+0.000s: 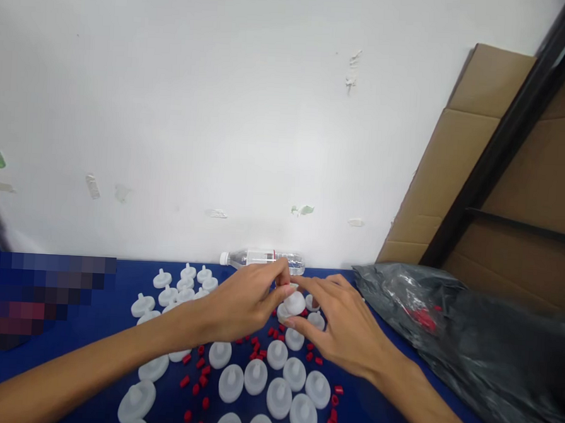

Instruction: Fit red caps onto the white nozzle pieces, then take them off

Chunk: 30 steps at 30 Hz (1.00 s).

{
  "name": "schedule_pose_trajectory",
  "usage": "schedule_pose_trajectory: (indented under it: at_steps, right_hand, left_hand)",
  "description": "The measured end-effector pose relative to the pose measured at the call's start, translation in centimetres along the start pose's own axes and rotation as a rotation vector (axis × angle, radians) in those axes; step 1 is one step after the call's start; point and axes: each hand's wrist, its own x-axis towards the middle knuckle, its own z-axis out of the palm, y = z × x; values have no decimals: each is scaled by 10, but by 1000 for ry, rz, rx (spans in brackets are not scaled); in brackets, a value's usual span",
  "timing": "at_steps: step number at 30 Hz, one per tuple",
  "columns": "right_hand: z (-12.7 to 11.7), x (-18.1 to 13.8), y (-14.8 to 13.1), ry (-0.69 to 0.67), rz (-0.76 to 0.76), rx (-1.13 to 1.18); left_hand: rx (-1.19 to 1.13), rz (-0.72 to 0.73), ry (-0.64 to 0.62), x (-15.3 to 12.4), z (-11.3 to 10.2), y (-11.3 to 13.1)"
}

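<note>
My right hand (341,315) has its thumb and fingers curved round the edge of a white plastic disc (295,303), held over the table. My left hand (256,301) meets it from the other side, its thumb and index finger pinched together at the disc's upper edge. Whatever sits in that pinch is too small and hidden to name. Below and around both hands lie several more white discs with a central stub (279,397), some partly covered by my left arm. Small red caps (203,380) are scattered among them.
The table (94,372) is blue. A clear plastic bottle (261,258) lies on its side against the white wall. On the right, a grey plastic bag (501,368) with a clear bag of red pieces (423,318) borders the table, near cardboard (436,175).
</note>
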Motion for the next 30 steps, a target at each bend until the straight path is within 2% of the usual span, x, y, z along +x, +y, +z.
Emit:
schedule_pose_trajectory:
  at_steps: [5,8,11,15,18,20,23,26,30]
  right_hand:
    - [11,0,-4,145,-126,-7]
    - [11,1,-2,169,-204,-28]
    - [9,3,-3,190,-252,-48]
    - [2,5,-2,255,-261,-221]
    - [-6,5,10,291,-168,-365]
    - [-7,4,21,307,-65,-329]
    - [-2,3,32,295,23,-228]
    - [6,2,34,247,13,-203]
    - [15,1,33,209,-2,-195]
  left_hand:
    - [86,67,-1,-2,7,1]
    - [218,161,-64,-1,6,-3]
    - [259,193,-86,0,7,-6]
    - [176,113,-4,1,5,-4]
    - [144,-24,25,0,-2,-4]
    - [196,-82,-36,-1,-7,-5]
    - [279,-84,-182,-3,-9,-7]
    - [257,-58,-322,-6,-5,-9]
    - [192,-102,-456,-7,0,-11]
